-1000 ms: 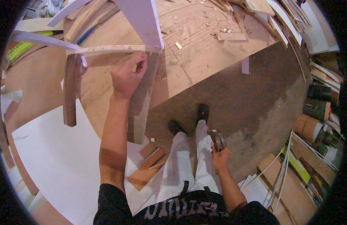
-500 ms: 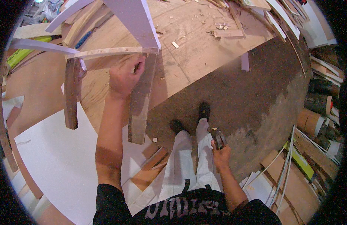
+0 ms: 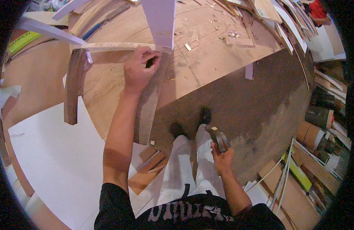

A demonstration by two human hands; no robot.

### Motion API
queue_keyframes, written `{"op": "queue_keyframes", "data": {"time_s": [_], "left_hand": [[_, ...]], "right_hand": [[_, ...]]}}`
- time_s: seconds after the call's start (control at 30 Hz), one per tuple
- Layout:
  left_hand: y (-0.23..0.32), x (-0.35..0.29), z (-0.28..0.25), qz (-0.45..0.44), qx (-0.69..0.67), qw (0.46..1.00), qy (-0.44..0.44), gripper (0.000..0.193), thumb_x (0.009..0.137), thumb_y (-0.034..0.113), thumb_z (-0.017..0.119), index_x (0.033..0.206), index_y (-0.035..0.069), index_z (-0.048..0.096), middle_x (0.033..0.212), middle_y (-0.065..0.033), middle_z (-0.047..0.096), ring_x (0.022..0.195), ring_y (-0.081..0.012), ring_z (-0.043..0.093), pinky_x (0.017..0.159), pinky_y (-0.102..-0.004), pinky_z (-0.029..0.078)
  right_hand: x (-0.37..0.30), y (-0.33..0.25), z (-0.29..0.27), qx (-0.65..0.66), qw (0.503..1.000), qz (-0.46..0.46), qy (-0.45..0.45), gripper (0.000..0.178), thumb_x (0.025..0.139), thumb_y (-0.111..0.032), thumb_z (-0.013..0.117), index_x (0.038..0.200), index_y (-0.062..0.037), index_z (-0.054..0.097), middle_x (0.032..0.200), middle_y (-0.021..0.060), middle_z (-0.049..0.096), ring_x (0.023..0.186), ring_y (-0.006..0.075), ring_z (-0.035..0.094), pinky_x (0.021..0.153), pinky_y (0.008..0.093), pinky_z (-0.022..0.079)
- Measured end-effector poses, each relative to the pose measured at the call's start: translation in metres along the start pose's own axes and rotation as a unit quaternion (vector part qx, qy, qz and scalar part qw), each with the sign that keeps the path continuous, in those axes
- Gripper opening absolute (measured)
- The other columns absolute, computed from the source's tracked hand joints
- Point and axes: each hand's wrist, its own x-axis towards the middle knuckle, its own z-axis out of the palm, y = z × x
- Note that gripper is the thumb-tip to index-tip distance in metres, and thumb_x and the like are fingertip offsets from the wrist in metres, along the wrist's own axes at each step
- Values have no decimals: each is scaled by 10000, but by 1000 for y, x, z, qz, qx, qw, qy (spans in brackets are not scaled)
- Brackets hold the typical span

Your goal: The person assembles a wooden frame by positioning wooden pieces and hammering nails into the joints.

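My left hand (image 3: 138, 71) is closed in a pinch at the corner of a wooden frame, which looks like part of a piece of furniture. What the fingers hold, if anything, is too small to make out. Beside it, a pale rail (image 3: 112, 46) runs between a brown leg (image 3: 72, 90) on the left and a wider, lighter leg (image 3: 152, 97) under my wrist. From that corner a broad pale panel (image 3: 159, 23) extends away. Low in front of my legs, my right hand (image 3: 223, 159) grips a dark metal hand tool (image 3: 220, 140) with a light spot at its tip; its exact kind is unclear.
Under the frame lies a large wooden board (image 3: 200, 57) with scattered chips and offcuts. A white sheet (image 3: 54, 153) lies at lower left, and wood scraps (image 3: 152, 166) lie by my legs. Stacked boards and strips (image 3: 288, 23) line the right side, beside the dark floor (image 3: 257, 111).
My left hand has shifted slightly right and up along the frame, nearer the corner joint. The tool in my right hand has tilted and moved a little left. The view has shifted slightly.
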Motion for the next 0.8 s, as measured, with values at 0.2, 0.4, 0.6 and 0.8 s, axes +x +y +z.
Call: {"op": "queue_keyframes", "data": {"time_s": [0.2,0.4,0.6,0.8], "left_hand": [[-9,-7,-7,-35,-11,999,-19,303,794,95,825,1003,84,605,894,-38,784,808,-186,760,727,-305,581],[-6,-8,-2,-78,-59,995,-25,343,810,112,818,1030,85,556,905,-53,780,847,-196,770,729,-319,595],[-5,-9,-4,-167,-167,972,-13,411,777,44,827,1056,78,526,910,-97,760,862,-233,770,748,-338,608],[5,-7,-8,-185,-169,968,-14,446,750,14,835,1073,72,533,904,-116,738,908,-258,768,758,-357,612]], "right_hand": [[3,-176,-7,-83,943,-307,-101,517,964,-144,691,1421,54,549,1235,188,707,1099,219,694,939,352,541],[73,-238,32,-77,861,-499,-66,521,937,-114,681,1426,19,561,1323,223,666,1165,320,695,971,372,534],[106,-249,54,-79,810,-578,-62,752,893,-248,728,1574,-262,409,1102,190,703,889,413,697,754,469,578],[99,-266,62,-111,841,-523,-86,560,914,-67,705,1452,-36,552,1288,189,693,1140,307,709,932,355,557]]}}
